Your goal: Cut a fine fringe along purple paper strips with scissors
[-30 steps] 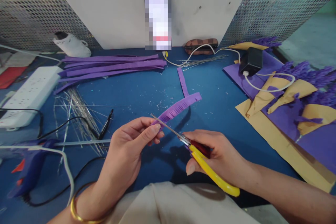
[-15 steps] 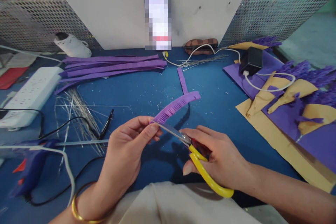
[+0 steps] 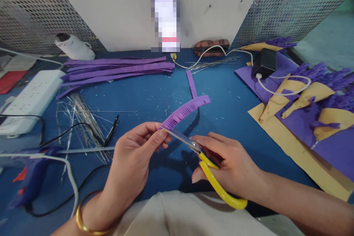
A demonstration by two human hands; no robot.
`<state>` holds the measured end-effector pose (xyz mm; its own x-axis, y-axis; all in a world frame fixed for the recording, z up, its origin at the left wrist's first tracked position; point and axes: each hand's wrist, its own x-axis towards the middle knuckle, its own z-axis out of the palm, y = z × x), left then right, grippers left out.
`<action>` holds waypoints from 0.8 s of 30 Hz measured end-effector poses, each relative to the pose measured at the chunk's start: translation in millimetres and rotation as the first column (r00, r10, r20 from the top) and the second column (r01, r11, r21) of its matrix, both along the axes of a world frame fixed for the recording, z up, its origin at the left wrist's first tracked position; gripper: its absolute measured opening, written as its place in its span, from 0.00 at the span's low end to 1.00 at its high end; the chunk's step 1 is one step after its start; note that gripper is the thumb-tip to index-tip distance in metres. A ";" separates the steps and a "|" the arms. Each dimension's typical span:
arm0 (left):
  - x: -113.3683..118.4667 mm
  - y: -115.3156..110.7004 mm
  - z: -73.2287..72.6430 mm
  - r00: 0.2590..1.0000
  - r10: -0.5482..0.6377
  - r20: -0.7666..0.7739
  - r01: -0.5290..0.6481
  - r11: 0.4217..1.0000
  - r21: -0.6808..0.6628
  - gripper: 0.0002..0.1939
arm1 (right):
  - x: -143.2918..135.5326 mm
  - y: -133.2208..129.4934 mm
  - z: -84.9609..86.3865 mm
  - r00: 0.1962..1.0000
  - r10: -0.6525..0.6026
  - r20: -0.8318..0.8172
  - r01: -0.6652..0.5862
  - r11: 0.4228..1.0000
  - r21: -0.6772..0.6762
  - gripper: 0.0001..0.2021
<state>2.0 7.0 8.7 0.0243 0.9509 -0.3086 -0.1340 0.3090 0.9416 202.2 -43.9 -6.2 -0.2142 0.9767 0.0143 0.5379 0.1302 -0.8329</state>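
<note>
Left hand (image 3: pixel 135 151) pinching fringed purple strip (image 3: pixel 184 113); right hand (image 3: pixel 235 164) gripping yellow-handled scissors (image 3: pixel 209 175). Bench (image 3: pixel 226 108): thin wires (image 3: pixel 87 121), glue gun (image 3: pixel 38 175) crowd left; paper-wrapped purple flowers (image 3: pixel 319 94), black adapter (image 3: pixel 264 62) right.

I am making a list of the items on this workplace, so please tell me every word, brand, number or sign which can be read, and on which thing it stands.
No text can be read here.
Phone: screen pixelated, unreadable.
White power strip: any lettering is too small to read.
Black adapter: none readable.
Scissors and fringed purple strip: no lettering visible.
</note>
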 end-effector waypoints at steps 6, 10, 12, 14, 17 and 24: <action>-0.2 -0.7 0.9 1.000 0.003 0.006 -0.003 1.000 0.007 0.04 | 0.1 -1.0 -0.1 1.000 0.004 0.031 -0.005 0.998 0.055 0.27; -0.6 -0.2 0.7 1.000 0.002 0.017 -0.002 1.000 0.003 0.04 | -0.3 -0.9 -3.0 0.999 -0.001 0.042 -0.002 0.996 0.090 0.27; -0.6 0.2 -0.1 1.000 -0.014 0.008 0.014 1.000 0.001 0.05 | -0.4 -0.5 -4.4 0.999 -0.001 0.041 -0.003 0.997 0.083 0.28; -0.4 0.5 -0.6 0.999 -0.036 -0.008 0.036 0.999 -0.003 0.04 | -0.6 -0.1 -5.0 0.999 0.000 0.043 -0.003 0.998 0.066 0.29; -0.2 0.4 -0.6 0.998 -0.052 -0.024 0.052 0.999 -0.004 0.04 | -0.5 0.5 -4.2 0.999 0.008 0.046 -0.011 0.999 0.049 0.29; 0.2 0.1 0.7 0.999 -0.047 -0.021 0.047 0.999 0.002 0.04 | 0.8 -0.1 -0.3 0.999 0.014 0.041 -0.014 1.000 0.010 0.27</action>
<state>2.2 7.1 9.4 0.0622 0.9496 -0.3073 -0.0993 0.3123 0.9448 203.0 -44.0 -6.5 -0.2285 0.9734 0.0154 0.5697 0.1466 -0.8087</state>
